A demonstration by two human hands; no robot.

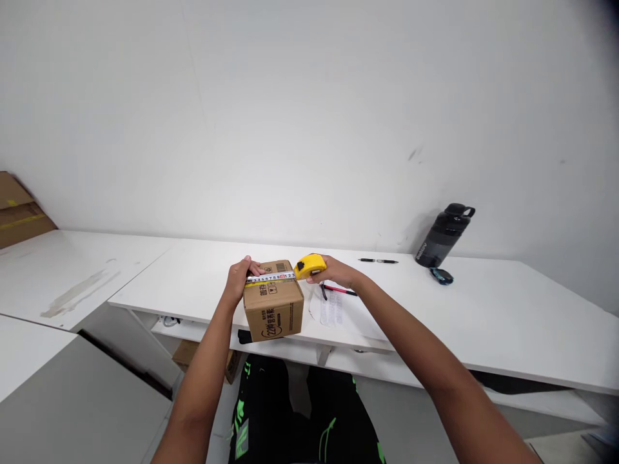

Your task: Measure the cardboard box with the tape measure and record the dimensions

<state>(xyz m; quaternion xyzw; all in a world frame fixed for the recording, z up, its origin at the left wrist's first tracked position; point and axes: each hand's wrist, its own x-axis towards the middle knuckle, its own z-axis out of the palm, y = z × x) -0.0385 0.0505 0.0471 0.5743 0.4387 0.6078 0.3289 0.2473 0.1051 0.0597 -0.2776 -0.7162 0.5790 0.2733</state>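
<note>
A brown cardboard box (275,299) with dark printing sits at the front edge of the white desk. Across its top, from left to right, runs the white blade (273,278) of a tape measure, its numbers facing up. My left hand (238,278) is closed at the box's left top edge, where it holds the blade's end; the very tip is hidden. The yellow tape measure case (310,265) is gripped in my right hand (333,270), against the right side of the box top. Yellow tape also lies along the box top.
Right of the box are a paper sheet (333,310) and a red-and-black pen (341,290). Farther back lie a black pen (378,261), a dark bottle (442,237) and a small blue-black object (441,276). Another cardboard box (22,212) stands far left, by the wall.
</note>
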